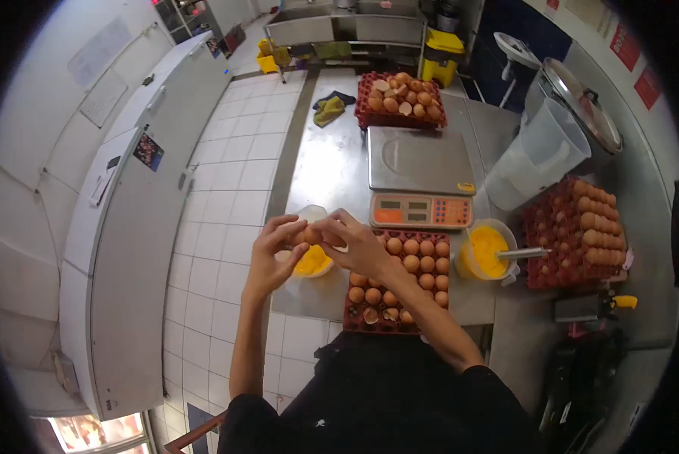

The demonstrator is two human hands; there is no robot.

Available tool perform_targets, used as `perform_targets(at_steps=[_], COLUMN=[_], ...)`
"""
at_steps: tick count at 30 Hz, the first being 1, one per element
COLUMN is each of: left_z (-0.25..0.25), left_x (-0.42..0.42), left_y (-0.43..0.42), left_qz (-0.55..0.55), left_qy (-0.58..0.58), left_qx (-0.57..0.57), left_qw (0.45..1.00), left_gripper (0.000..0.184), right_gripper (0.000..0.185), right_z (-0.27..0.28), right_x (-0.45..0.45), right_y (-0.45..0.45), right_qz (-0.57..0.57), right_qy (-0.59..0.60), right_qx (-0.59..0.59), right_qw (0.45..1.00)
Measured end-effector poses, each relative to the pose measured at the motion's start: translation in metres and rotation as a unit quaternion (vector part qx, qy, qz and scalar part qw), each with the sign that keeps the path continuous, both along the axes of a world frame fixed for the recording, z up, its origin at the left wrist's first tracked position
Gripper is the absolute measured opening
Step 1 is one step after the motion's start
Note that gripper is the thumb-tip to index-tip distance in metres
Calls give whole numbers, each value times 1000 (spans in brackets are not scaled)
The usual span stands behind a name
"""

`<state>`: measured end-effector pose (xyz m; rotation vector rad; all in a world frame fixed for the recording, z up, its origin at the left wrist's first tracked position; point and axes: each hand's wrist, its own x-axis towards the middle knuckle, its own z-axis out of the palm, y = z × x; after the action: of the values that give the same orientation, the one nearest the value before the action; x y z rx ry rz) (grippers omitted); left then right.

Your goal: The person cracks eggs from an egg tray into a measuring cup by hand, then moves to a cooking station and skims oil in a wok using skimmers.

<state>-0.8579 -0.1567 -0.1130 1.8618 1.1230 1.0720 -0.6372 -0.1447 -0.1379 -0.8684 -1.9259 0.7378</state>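
Brown eggshell (313,235) sits between the left hand (273,246) and right hand (357,246), pinched in each grip, above a tub (311,213) of yellow egg (311,263).

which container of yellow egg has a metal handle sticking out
The right container; a metal handle crosses its rim. The left container, near the left hand, shows none.

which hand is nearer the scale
Right. The right hand is close to the near left corner of the scale; the left hand is farther left.

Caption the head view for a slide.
Left hand and right hand hold brown eggshell over a container of yolk.
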Motion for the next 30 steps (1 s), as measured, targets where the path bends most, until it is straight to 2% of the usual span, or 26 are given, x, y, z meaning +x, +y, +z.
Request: perform_targets(at_steps=[2, 5, 7, 9, 11, 12, 13, 14, 16, 19, 21, 24, 28, 30], left_z=[-19, -50, -81, -109, -127, -142, -154, -166, -154, -144, -141, -140, -149, -165], left_x=[17, 55, 76, 93, 105, 106, 107, 107, 100, 84, 80, 80, 83, 76], left_y=[-20, -64, -91, -116, -133, -136, -136, -138, -127, -108, -100, -96, -94, -90], left_qz=[-10, -29, -41, -45, 6, 2, -12, -25, -46, -41, -18, -36, -45, -72], left_qy=[3, 0, 8, 7, 15, 18, 68, 118, 118, 135, 151, 268, 266, 252], left_qx=[-17, -66, -100, -140, -185, -188, -107, -23, -7, 5, 6, -48, -39, -74], left_qw=[1000, 997, 994, 989, 983, 982, 992, 992, 992, 990, 988, 961, 962, 962], left_gripper=[42, 41, 41, 41, 38, 38, 37, 35, 32, 28, 28, 37, 40, 37], right_gripper=[38, 39, 37, 38, 38, 38, 39, 39, 39, 38, 37, 37, 37, 36], right_z=[-13, -29, -57, -78, -97, -107, -113, -118, -121, -115, -109, -115, -128, -118], right_x=[15, 40, 55, 68, 77, 79, 80, 78, 73, 69, 69, 67, 65, 67], right_y=[-28, -90, -130, -161, -177, -181, -184, -186, -184, -185, -186, -190, -185, -181], right_qz=[-46, -74, -117, -136, -157, -162, -166, -169, -185, -196, -191, -180, -182, -172], right_qy=[-48, 21, 12, -8, -26, -84, -141, -139, -227, -246, -231, -226, -242, -212], right_qx=[-50, -176, -236, -261, -286, -287, -286, -288, -222, -198, -223, -244, -232, -236], right_qw=[997, 981, 965, 956, 945, 940, 933, 932, 930, 928, 928, 926, 924, 933])
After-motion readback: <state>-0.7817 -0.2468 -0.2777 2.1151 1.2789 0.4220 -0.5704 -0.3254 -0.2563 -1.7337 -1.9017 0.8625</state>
